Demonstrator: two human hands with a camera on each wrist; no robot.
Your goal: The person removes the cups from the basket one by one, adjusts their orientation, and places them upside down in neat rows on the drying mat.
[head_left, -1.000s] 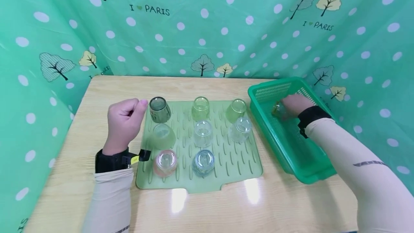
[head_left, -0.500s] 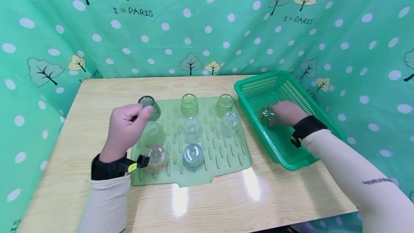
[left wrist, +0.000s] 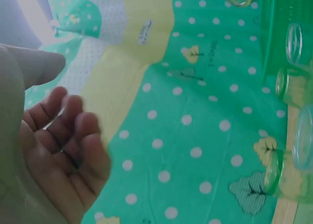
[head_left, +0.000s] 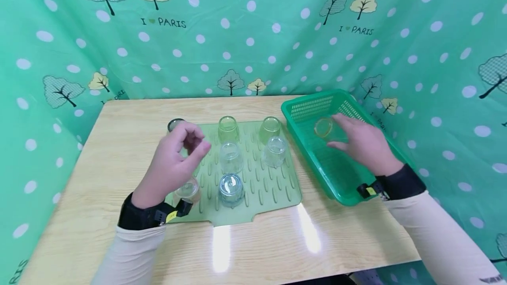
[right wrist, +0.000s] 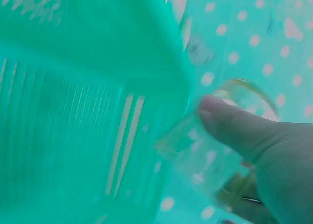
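Glass, clear with a yellowish tint, is sitting in the right hand point(head_left: 362, 142): the small cup point(head_left: 324, 127) is being pinched between thumb and fingers over the far part of the green basket point(head_left: 340, 179), lying nearly on its side with its mouth facing the viewer. The wrist view is showing the thumb point(right wrist: 234, 123) pressing on the cup's smooth wall, so the hold looks light; I judge that a slip here would be dropping the cup back into the basket or knocking it against the rim.

The left hand point(head_left: 174, 162) is hovering above the left column of the green drying mat point(head_left: 273, 190), fingers loosely curled and gripping nothing. It is hanging close over the pink cup point(head_left: 187, 189) and hiding another behind it, so a careless dip could be tipping one of those upturned cups.

Rightward on the mat, more inverted cups are standing close together, a blue one point(head_left: 231, 187) nearest. The near right corner is lying bare, beside the basket wall; carrying the cup there past the clear cup point(head_left: 275, 151) is leaving little room for a bump. The wooden table point(head_left: 119, 126) is shining under the lights.
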